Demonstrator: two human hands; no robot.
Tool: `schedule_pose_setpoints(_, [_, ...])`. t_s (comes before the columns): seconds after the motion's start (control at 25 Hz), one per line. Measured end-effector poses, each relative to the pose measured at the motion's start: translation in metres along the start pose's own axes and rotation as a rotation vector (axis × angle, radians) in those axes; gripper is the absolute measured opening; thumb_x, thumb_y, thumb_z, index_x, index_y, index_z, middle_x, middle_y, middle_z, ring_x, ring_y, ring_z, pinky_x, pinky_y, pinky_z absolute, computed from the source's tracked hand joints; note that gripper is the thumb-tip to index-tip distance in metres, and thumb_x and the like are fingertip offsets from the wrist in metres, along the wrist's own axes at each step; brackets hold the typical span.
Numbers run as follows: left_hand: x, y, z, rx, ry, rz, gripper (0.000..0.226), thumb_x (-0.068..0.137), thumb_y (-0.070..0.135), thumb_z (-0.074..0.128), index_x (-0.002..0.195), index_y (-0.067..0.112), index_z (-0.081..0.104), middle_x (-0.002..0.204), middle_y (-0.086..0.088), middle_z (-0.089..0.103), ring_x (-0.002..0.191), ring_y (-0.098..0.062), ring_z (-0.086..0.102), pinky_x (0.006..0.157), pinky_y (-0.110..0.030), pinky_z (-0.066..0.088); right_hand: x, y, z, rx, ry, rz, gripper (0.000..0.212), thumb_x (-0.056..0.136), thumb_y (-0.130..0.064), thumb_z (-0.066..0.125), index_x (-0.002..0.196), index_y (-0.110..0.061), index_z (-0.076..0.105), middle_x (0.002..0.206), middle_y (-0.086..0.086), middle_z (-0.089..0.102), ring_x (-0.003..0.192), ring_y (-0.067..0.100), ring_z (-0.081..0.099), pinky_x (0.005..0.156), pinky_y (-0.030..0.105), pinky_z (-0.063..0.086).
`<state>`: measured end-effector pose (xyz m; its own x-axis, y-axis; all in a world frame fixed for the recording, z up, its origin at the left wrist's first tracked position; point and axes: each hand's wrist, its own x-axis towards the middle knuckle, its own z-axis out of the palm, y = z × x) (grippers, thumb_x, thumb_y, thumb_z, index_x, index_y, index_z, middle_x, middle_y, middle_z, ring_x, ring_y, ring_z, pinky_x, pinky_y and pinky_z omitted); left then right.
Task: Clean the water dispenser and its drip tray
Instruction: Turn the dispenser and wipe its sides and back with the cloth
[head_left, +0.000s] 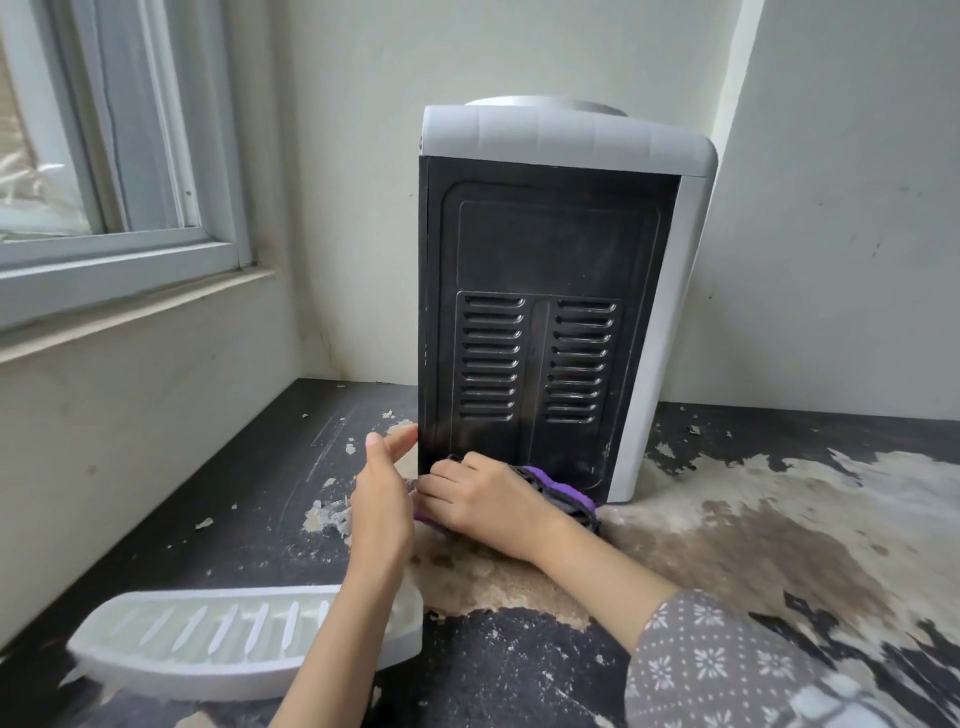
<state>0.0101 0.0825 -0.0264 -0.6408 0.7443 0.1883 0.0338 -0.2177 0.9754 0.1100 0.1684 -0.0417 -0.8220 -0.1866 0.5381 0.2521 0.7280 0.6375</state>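
Head view: water dispenser (561, 291) stands on the peeling worktop (727, 545) against the wall, its dark vented back turned to the person, likely so the rear can be wiped. Right hand (483, 499) presses a purple cloth (558, 486) low on that panel, fingers bent over it. Left hand (382, 499), fingers straight, touches the dispenser's lower left edge, probably steadying it; the drip tray (234, 644) lies apart, near the front.
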Motion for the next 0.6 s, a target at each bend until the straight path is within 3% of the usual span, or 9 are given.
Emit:
schedule_pose_setpoints(0.08, [0.000, 0.004, 0.000, -0.001, -0.003, -0.002, 0.051, 0.103, 0.035, 0.011, 0.114, 0.023, 0.060, 0.122, 0.005, 0.060, 0.106, -0.008, 0.055, 0.084, -0.007, 0.040, -0.001, 0.009, -0.009, -0.029, -0.068, -0.037, 0.029, 0.093, -0.010, 0.044, 0.076, -0.022, 0.064, 0.077, -0.008, 0.059, 0.071, 0.014, 0.054, 0.057, 0.026, 0.034])
schedule_pose_setpoints(0.16, [0.001, 0.001, -0.002, 0.056, -0.006, 0.016, 0.050, 0.103, 0.038, 0.010, 0.110, 0.030, 0.059, 0.126, 0.005, 0.060, 0.119, -0.011, 0.050, 0.103, -0.024, 0.033, -0.013, 0.021, -0.023, -0.016, -0.175, -0.049, 0.015, 0.082, -0.011, 0.061, 0.073, -0.023, 0.063, 0.080, -0.008, 0.058, 0.073, 0.013, 0.054, 0.058, 0.024, 0.035])
schedule_pose_setpoints(0.28, [0.001, -0.003, -0.003, 0.096, -0.012, 0.018, 0.049, 0.103, 0.040, 0.010, 0.110, 0.034, 0.059, 0.128, 0.007, 0.058, 0.124, -0.012, 0.047, 0.111, -0.037, 0.027, -0.051, 0.050, -0.049, -0.009, -0.318, 0.014, 0.018, 0.072, -0.011, 0.076, 0.076, -0.022, 0.063, 0.089, -0.006, 0.059, 0.076, 0.011, 0.054, 0.058, 0.023, 0.039])
schedule_pose_setpoints(0.44, [-0.004, 0.004, -0.002, 0.157, -0.043, 0.050, 0.047, 0.103, 0.037, 0.012, 0.120, 0.032, 0.055, 0.130, 0.013, 0.053, 0.123, -0.006, 0.043, 0.104, -0.029, 0.028, -0.106, 0.076, -0.072, -0.059, -0.346, 0.106, 0.025, 0.070, -0.008, 0.080, 0.087, -0.020, 0.068, 0.096, -0.001, 0.064, 0.081, 0.017, 0.060, 0.058, 0.025, 0.046])
schedule_pose_setpoints(0.6, [-0.014, 0.008, 0.001, 0.274, -0.064, 0.122, 0.044, 0.103, 0.032, 0.018, 0.135, 0.023, 0.047, 0.126, 0.016, 0.046, 0.113, 0.002, 0.037, 0.096, -0.019, 0.025, -0.132, 0.069, -0.081, 0.007, -0.285, 0.295, 0.043, 0.055, -0.007, 0.089, 0.093, -0.017, 0.073, 0.096, 0.004, 0.068, 0.082, 0.021, 0.065, 0.058, 0.028, 0.052])
